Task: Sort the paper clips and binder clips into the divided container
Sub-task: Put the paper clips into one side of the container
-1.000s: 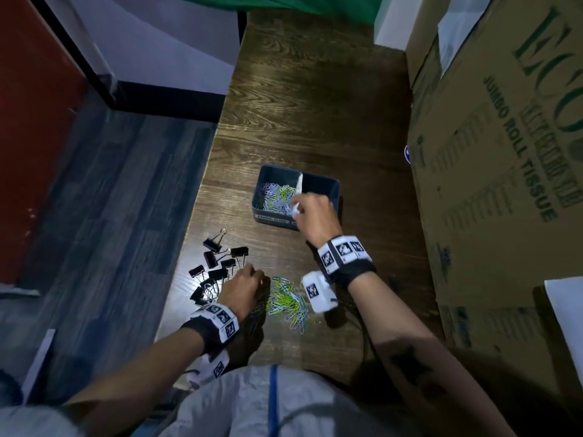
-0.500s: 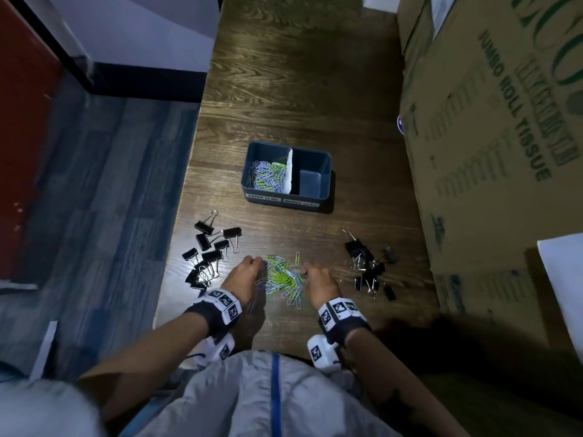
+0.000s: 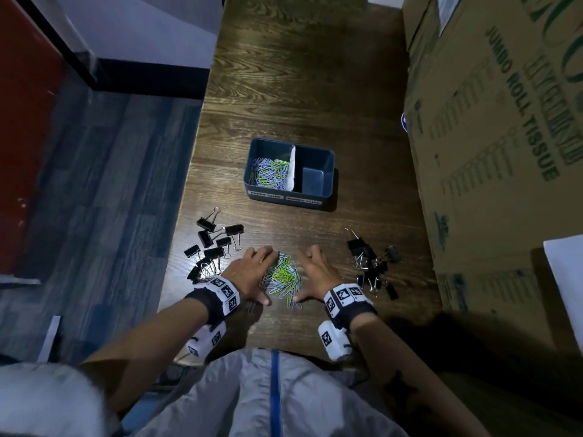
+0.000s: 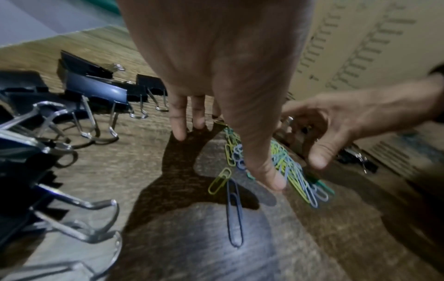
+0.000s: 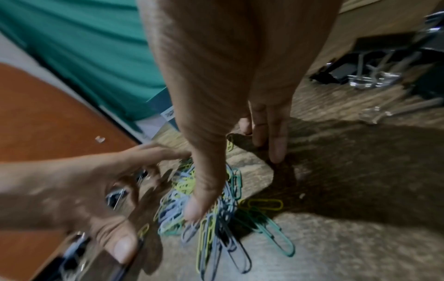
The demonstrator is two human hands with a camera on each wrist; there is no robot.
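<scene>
Wooden table (image 3: 303,77): divided container (image 3: 318,197) at 12; paper clip pile (image 3: 283,280) at 6, flanked by left hand (image 3: 249,272) and right hand (image 3: 318,274), fingers spread, nothing gripped.

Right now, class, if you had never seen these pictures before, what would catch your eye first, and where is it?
The bright heap of paper clips near the table's front edge, with the left hand and right hand spread open on either side of it. Next, two scatters of black binder clips, one left of the hands, one right. Behind them sits the divided container: paper clips in its left half, nothing visible in its right.
</scene>
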